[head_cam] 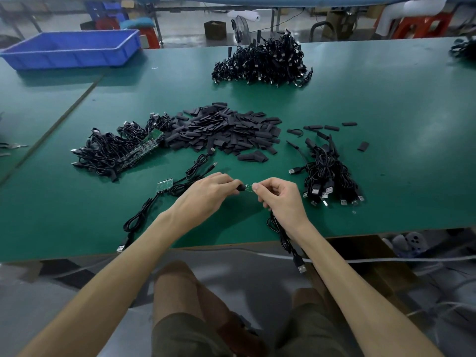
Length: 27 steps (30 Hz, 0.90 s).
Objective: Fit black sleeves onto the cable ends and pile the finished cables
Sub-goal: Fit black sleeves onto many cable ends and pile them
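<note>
Near front edge of green surface (386, 130), both grips meeting at ctr. In L grip (206, 194): black sleeve (240, 188), fingers curled and clamped on it, open end facing R. In R grip (280, 199): small green board (248, 187), pinched btwn thumb & forefinger at its R end. Sleeve mouth touching board's L end; can't tell how far on. From under R grip, black cable (283, 238) looping down past surface's front edge, w/ USB plug (302, 267) hanging below that edge.

Beyond the grips, mid-surface: big heap of loose sleeves (226, 130), flat black pieces lying every way. Touching heap on its L: tangle of bare-board cables (108, 153), green boards exposed along its R side. To R of heap, apart from it: pile of sleeved cables (327, 173), USB plugs fanned toward front edge, sleeved ends pointing back. Stray sleeves (349, 123) scattered near that pile.

Just L of L grip: loose board (164, 185) lying flat, w/ its lead (139, 215) running to front edge. Btwn L grip and heap: second lead (198, 163), coiled, far end reaching heap's near edge.

Far back, ctr: larger pile of black cables (262, 60), some sleeved ends sticking up. Far L corner: blue bin (74, 48).
</note>
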Motion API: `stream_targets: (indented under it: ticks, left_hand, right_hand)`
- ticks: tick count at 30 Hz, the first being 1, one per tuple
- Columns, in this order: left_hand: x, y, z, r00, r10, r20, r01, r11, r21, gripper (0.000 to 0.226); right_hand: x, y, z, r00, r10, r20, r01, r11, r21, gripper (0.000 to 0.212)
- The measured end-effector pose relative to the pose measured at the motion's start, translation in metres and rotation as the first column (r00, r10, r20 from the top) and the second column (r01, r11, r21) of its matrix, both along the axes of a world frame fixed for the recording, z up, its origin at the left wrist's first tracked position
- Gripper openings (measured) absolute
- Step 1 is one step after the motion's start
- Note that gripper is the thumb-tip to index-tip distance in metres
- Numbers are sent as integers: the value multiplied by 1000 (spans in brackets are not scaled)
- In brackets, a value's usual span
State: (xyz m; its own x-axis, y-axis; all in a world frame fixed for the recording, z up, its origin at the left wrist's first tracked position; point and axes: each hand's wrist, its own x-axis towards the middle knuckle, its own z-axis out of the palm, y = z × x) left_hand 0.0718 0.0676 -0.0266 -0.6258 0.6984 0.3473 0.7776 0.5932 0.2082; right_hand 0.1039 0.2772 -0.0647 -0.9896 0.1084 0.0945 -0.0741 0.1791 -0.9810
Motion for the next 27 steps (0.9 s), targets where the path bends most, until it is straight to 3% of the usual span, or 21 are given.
stream_targets:
  ticks: [11, 20, 27]
  left_hand:
    - [9, 7, -3, 995, 92, 33, -93, 994, 49, 24]
    - [4, 6, 4, 1000, -16, -12, 16, 999, -38, 22]
    - [6, 9, 8, 999, -23, -33, 21, 999, -49, 18]
  right_hand:
    - [1, -1, 2, 999, 33, -1, -33, 999, 5, 17]
    - [2, 1, 2, 996, 85, 0, -85, 995, 46, 16]
    - [3, -1, 4, 998, 54, 14, -53, 997, -60, 9]
